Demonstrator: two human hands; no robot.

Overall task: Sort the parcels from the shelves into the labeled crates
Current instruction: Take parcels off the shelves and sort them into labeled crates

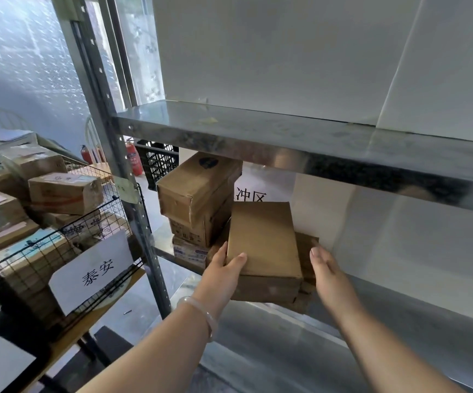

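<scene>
Head view: the box [263,239] lies flat on the lower shelf [371,330], on top of other cardboard [307,251], with its long axis running away from the person. The left hand [224,272] grips its near left corner, thumb on top and fingers along the side. The right hand [329,270] is just beside the right edge, fingers straight and holding nothing; contact is unclear. The labeled crate [31,268] sits to the left, so the box likely travels that way.
</scene>
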